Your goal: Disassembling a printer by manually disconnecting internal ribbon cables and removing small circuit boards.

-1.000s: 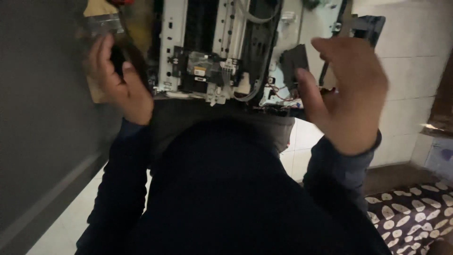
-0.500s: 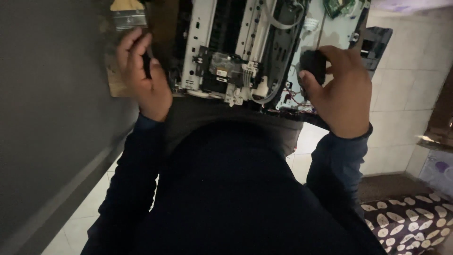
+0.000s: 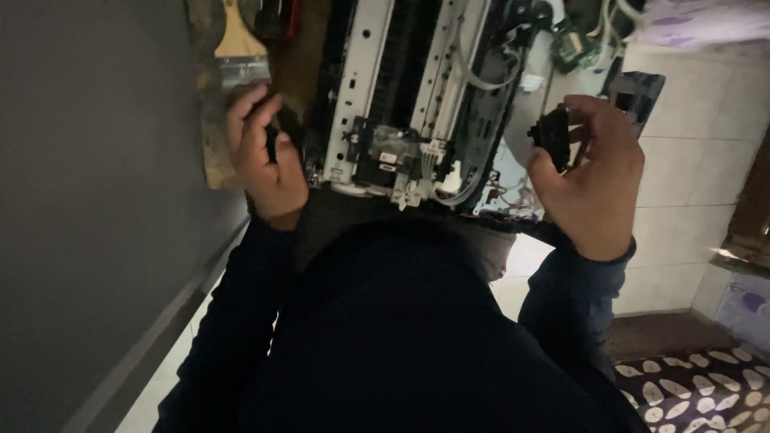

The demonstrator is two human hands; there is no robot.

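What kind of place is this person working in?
Probably a home repair corner, not a factory: an opened printer with bare wires and metal rails, a paintbrush beside it, a tiled floor and a patterned cushion.

1. The left hand (image 3: pixel 261 156) grips a small dark object, too dim to identify, just beside a wooden-handled paintbrush (image 3: pixel 237 52).
2. The right hand (image 3: pixel 589 172) pinches a small black part (image 3: pixel 553 136).
3. Between the hands lies an opened printer mechanism (image 3: pixel 417 104) with exposed white frame and cables.

L hand (image 3: pixel 261 156) curled shut; R hand (image 3: pixel 589 172) fingers pinched, raised.
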